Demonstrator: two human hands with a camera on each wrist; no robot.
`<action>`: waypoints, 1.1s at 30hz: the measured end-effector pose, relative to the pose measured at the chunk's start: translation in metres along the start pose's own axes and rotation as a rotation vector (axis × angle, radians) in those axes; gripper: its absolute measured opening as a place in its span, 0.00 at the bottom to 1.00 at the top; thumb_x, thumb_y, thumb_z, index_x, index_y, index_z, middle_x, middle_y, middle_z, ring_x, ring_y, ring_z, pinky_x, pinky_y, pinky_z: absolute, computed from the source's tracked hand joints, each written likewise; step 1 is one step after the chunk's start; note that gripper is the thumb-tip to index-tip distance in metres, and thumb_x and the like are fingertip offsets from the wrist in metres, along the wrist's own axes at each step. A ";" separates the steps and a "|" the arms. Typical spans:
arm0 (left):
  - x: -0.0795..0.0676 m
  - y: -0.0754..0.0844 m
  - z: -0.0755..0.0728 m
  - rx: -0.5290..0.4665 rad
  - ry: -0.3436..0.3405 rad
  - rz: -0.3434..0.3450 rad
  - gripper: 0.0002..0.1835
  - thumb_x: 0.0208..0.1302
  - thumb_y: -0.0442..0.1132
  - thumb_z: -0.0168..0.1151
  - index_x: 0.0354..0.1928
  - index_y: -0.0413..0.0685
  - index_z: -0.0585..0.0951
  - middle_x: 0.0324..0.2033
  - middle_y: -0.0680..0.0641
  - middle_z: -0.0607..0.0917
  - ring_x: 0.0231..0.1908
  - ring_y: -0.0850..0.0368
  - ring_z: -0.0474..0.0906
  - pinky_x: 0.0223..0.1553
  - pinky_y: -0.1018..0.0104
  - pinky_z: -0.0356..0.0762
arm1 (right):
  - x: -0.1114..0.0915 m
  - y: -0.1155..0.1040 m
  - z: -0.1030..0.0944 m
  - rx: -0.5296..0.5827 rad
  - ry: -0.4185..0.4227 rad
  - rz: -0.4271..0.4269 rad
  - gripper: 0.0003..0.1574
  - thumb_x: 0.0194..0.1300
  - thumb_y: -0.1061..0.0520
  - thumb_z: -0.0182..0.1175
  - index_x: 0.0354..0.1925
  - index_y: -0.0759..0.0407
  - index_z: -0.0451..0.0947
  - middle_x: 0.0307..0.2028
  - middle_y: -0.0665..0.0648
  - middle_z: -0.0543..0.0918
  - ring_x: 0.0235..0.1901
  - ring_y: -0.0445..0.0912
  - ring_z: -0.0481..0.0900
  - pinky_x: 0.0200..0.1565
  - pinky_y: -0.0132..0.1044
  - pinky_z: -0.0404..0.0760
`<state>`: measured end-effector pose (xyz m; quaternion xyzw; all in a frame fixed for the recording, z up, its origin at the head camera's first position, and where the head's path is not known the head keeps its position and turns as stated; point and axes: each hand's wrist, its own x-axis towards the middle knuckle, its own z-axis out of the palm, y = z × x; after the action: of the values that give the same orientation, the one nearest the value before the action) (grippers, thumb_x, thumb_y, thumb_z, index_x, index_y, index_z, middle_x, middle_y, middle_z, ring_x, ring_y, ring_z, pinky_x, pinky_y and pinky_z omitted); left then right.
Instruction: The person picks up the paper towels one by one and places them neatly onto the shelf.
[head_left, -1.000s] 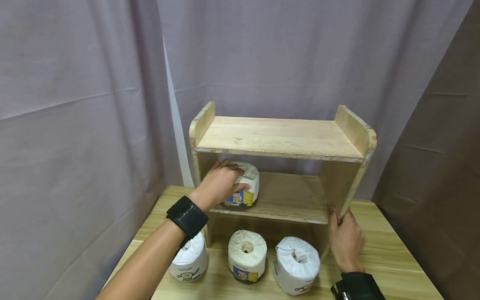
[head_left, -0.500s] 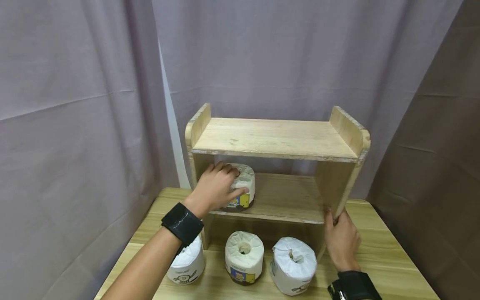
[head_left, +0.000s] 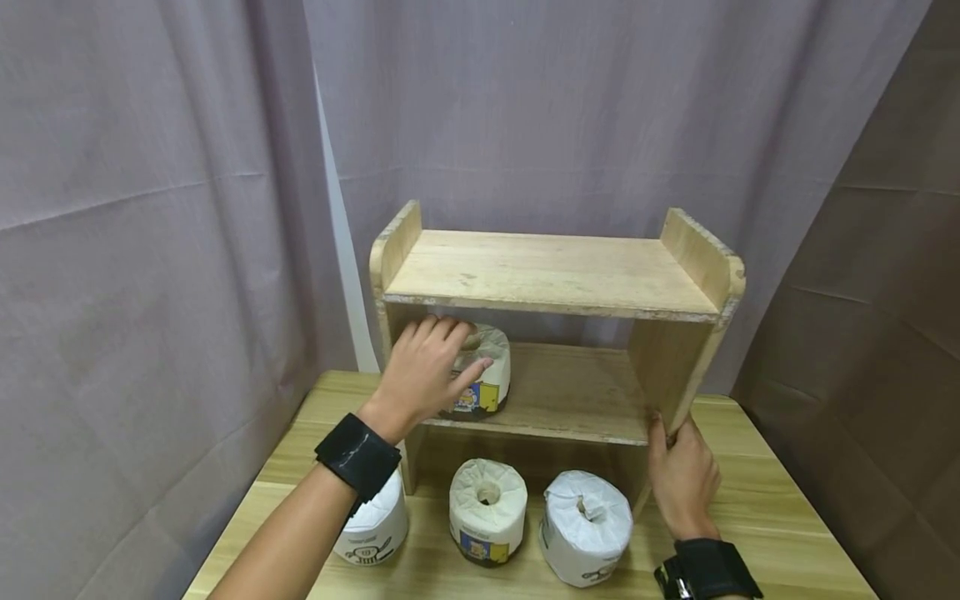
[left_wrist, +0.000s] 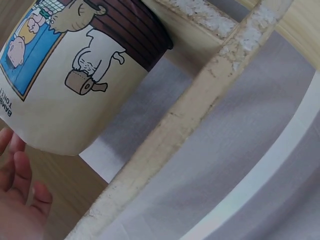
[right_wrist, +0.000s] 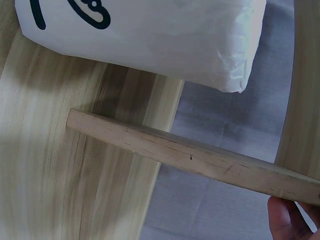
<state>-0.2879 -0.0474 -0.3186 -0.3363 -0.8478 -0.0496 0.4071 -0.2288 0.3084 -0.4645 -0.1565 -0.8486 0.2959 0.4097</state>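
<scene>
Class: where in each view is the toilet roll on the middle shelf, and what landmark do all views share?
Head: toilet roll near centre, on the middle shelf, partly behind the left hand.
Left wrist: toilet roll at upper left, cut off by the frame.
Right wrist: not in it; the white roll there is another.
Shared landmark: the wooden rack.

Pale wooden shelf unit point(head_left: 551, 271): I read blond grain, whitish flecked front edges. Wood-grain bench point(head_left: 765, 508): yellow-tan, darker streaks. Cream paper-wrapped roll inside unit point(head_left: 498, 377): blue-and-yellow cartoon panel, dark brown base striped with black lines, black-outlined drawing. Cream paper-wrapped roll on bench point(head_left: 487, 510): matching blue-and-yellow panel, dark base. White paper-wrapped roll at left point(head_left: 375, 529), white paper-wrapped roll at right point(head_left: 585, 533): black line art. On my monitor, cloth curtain point(head_left: 540, 125): mauve-grey, brown toward right. Wristbands point(head_left: 358, 457): black.
</scene>
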 end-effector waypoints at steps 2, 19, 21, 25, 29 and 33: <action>-0.001 0.000 -0.001 -0.001 0.032 0.008 0.26 0.69 0.64 0.47 0.49 0.50 0.78 0.43 0.47 0.82 0.44 0.48 0.77 0.42 0.54 0.74 | 0.000 0.000 -0.001 0.001 0.001 0.000 0.23 0.70 0.39 0.51 0.36 0.58 0.73 0.37 0.69 0.82 0.38 0.71 0.78 0.31 0.64 0.66; -0.016 -0.005 -0.008 -0.072 0.164 -0.036 0.23 0.69 0.59 0.51 0.50 0.49 0.80 0.43 0.47 0.78 0.39 0.50 0.70 0.38 0.57 0.66 | 0.006 0.001 -0.003 0.008 -0.003 -0.010 0.23 0.70 0.41 0.50 0.39 0.60 0.73 0.41 0.71 0.81 0.41 0.74 0.76 0.33 0.66 0.65; -0.021 -0.006 -0.008 -0.080 0.174 -0.054 0.23 0.68 0.58 0.52 0.49 0.48 0.81 0.42 0.47 0.78 0.39 0.50 0.70 0.38 0.57 0.66 | 0.005 0.001 -0.003 0.011 -0.004 -0.016 0.23 0.70 0.41 0.51 0.39 0.60 0.73 0.40 0.71 0.81 0.40 0.74 0.76 0.32 0.66 0.65; -0.029 -0.005 -0.009 -0.134 0.196 -0.104 0.22 0.68 0.57 0.53 0.49 0.48 0.81 0.43 0.47 0.78 0.40 0.50 0.70 0.40 0.57 0.67 | 0.005 0.000 -0.006 0.015 0.004 -0.017 0.22 0.70 0.41 0.51 0.38 0.60 0.72 0.38 0.71 0.81 0.39 0.74 0.76 0.31 0.66 0.64; -0.038 -0.004 -0.007 -0.188 0.232 -0.152 0.21 0.68 0.55 0.54 0.49 0.46 0.81 0.43 0.46 0.78 0.40 0.50 0.71 0.42 0.56 0.68 | 0.008 0.000 -0.008 0.017 0.012 -0.017 0.23 0.70 0.42 0.51 0.39 0.61 0.73 0.39 0.72 0.81 0.40 0.74 0.75 0.32 0.66 0.64; -0.046 -0.005 -0.005 -0.205 0.308 -0.205 0.20 0.67 0.52 0.56 0.48 0.44 0.81 0.44 0.44 0.78 0.41 0.47 0.71 0.45 0.54 0.68 | 0.009 -0.001 -0.009 0.018 0.007 -0.020 0.24 0.70 0.42 0.51 0.39 0.62 0.73 0.40 0.72 0.80 0.40 0.75 0.75 0.33 0.66 0.64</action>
<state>-0.2678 -0.0773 -0.3478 -0.2764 -0.7959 -0.2274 0.4884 -0.2271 0.3153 -0.4542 -0.1455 -0.8461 0.2989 0.4168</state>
